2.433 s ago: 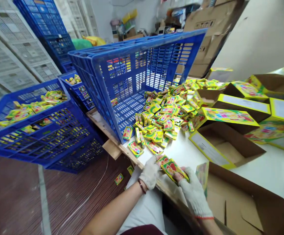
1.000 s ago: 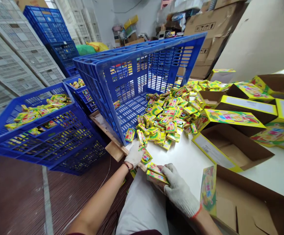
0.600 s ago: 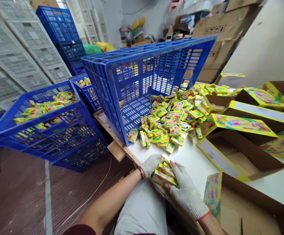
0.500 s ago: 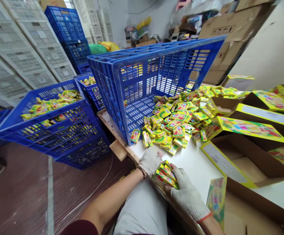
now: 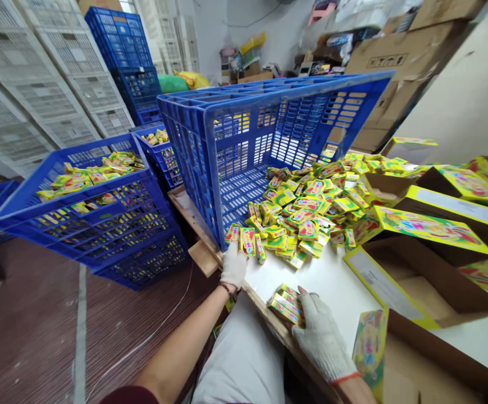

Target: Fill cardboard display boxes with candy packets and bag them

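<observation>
Small yellow-green printed boxes (image 5: 306,216) spill in a heap from a blue crate (image 5: 210,168) lying on its side. My left hand (image 5: 234,268), in a white glove with bare fingertips, reaches to the heap's near left edge. Its fingers stretch out and touch a small box beside the crate's rim. At the table's front edge my right hand (image 5: 322,336), gloved the same way, is closed around the right end of a row of several small boxes (image 5: 286,304). Its thumb lies on the far side; the other fingers are partly hidden.
Open printed cartons (image 5: 424,280) stand on the white table (image 5: 332,280) at the right. Blue crates (image 5: 79,219) filled with small boxes stand at the left, below the wooden table edge (image 5: 264,314). White crates (image 5: 45,84) and brown cardboard boxes (image 5: 391,73) are stacked behind.
My left hand has moved from beside the held row, up and left to loose boxes by the crate. Some of those have shifted. My right hand stays at the row of small boxes.
</observation>
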`<state>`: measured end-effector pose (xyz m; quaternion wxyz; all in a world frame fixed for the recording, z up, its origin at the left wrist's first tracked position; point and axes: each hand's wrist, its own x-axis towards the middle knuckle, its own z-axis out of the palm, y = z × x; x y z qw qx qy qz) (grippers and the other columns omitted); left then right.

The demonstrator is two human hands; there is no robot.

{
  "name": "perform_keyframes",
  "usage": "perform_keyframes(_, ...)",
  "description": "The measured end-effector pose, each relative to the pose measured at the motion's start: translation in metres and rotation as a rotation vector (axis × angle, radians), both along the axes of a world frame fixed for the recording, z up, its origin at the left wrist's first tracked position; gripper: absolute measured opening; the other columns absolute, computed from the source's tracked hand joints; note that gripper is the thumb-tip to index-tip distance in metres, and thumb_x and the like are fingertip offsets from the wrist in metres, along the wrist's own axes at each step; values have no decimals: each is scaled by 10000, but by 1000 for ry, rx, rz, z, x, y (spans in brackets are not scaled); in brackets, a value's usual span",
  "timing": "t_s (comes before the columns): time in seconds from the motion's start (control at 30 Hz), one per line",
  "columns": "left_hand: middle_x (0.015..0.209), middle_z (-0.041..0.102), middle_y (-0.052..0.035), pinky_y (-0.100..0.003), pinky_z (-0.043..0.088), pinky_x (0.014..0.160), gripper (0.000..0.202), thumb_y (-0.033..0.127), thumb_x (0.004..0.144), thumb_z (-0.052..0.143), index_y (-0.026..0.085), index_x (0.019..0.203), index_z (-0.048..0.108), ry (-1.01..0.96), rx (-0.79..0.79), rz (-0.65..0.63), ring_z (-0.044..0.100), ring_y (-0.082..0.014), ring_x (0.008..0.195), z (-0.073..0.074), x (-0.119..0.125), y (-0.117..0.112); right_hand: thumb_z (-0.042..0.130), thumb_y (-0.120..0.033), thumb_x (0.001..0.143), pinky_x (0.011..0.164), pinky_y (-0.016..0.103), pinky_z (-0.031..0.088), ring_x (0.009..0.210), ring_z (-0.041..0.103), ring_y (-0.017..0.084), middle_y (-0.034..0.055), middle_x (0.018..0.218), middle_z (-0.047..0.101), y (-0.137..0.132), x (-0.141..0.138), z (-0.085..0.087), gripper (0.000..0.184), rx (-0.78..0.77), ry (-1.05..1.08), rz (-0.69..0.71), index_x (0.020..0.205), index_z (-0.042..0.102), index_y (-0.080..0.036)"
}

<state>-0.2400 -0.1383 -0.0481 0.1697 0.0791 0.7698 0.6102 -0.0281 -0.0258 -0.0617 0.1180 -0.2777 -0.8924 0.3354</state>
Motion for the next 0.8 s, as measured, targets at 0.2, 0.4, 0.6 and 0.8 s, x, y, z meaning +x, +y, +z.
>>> perform_keyframes(0.2,1123,698,-114,-335,585,778,307,386,845,600,211,1095,571,-194,261,-257,699,-207,919,-2,54,14,734,-565,702,929,512,527,1039,669,329,143,1193,682,-3,3,23,648,-964,466,-156,1226,545,-234)
perform_keyframes(0.4,858,726,-110,-469,551,929,345,537,770,675,195,807,671,-152,229,-402,673,-299,924,-10,75,32,834,-484,571,818,530,563,909,688,325,106,1031,710,13,-1,40,637,-810,423,-205,1076,541,-231)
perform_keyframes(0.6,1396,625,-114,-384,355,1202,500,535,859,553,197,1209,665,-9,202,-417,519,-282,1360,-16,64,35,761,-259,536,962,577,506,1067,636,381,146,1126,661,0,1,15,680,-65,42,-132,1192,599,-184)
perform_keyframes(0.8,1335,678,-84,-365,456,1134,502,509,963,384,210,1244,674,-19,73,-503,607,-247,1270,-25,79,48,799,-387,589,1182,654,251,1527,157,440,145,1678,126,-8,21,-39,1192,-38,232,-143,1571,128,-316)
